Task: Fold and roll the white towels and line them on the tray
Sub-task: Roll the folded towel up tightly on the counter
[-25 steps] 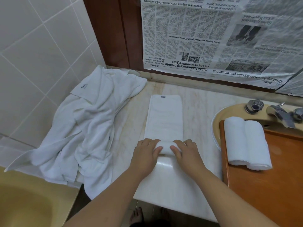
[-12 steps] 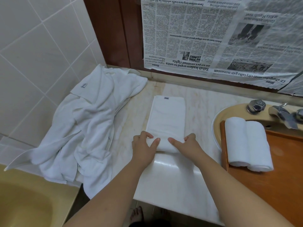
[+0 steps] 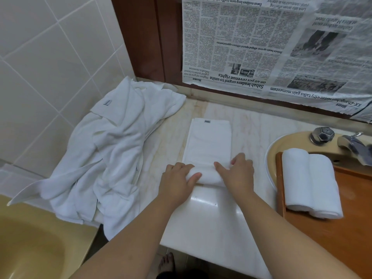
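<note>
A white towel point(image 3: 209, 141), folded into a long strip, lies on the marble counter with its near end rolled up. My left hand point(image 3: 177, 180) grips the left end of the roll, thumb on top of it. My right hand point(image 3: 236, 174) presses on the right part of the roll with its fingers laid over it. Two rolled white towels point(image 3: 311, 182) lie side by side at the far left of the wooden tray point(image 3: 354, 218).
A heap of loose white towels point(image 3: 104, 154) covers the counter's left side up to the tiled wall. The tray sits over a yellow sink point(image 3: 291, 141) with a metal tap point(image 3: 350, 143). Newspaper point(image 3: 271, 43) hangs behind. A yellow basin point(image 3: 30, 244) lies at the lower left.
Both hands have pushed the roll away from me along the strip. The roll has grown thicker and the flat part of the towel has grown shorter.
</note>
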Demonstrator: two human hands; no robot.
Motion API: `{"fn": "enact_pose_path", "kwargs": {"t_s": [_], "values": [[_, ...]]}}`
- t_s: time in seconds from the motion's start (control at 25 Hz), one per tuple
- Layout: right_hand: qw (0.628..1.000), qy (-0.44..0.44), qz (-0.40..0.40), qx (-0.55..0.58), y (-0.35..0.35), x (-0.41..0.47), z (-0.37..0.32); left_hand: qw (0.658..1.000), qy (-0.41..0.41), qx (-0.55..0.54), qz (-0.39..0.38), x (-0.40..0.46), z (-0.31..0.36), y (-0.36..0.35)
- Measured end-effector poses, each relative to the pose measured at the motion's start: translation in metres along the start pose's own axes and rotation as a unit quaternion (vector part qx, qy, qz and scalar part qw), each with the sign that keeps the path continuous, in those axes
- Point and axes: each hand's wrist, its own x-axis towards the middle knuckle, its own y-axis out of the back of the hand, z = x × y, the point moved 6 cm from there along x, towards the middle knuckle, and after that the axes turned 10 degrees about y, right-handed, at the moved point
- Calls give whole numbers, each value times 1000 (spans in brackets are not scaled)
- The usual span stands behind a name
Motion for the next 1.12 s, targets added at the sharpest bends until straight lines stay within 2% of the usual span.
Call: {"fn": "enact_pose_path", "kwargs": {"t_s": [0.08, 0.12, 0.2, 0.32, 0.48, 0.6, 0.76, 0.92, 1.04, 1.12], "values": [[974, 213, 72, -42, -2, -22, -11, 1000, 2, 7, -27, 4, -2, 1], [958, 270, 81, -46, -5, -34, -8, 999, 7, 9, -35, 4, -5, 1], [950, 303, 58, -47, -13, -52, 8, 999, 13, 11, -43, 2, -9, 2], [961, 275, -7, -35, -13, -60, 23, 998, 8, 32, -53, -1, -6, 1], [974, 204, -96, 14, -8, -51, 19, 993, 29, 57, -104, 1, -9, -1], [978, 141, -145, 53, -10, -47, 24, 995, 45, 29, -79, -3, -3, 5], [978, 31, -129, 160, -9, -42, 34, 992, 53, -113, 14, -23, -6, 11], [976, 19, -81, 202, -4, -45, 35, 971, 32, -221, -87, -27, -30, 4], [986, 31, -37, 161, -2, -46, 36, 969, 35, -213, -120, -24, -33, 5], [990, 35, -41, 127, -3, -44, 36, 970, 38, -203, -125, -23, -31, 2]]}}
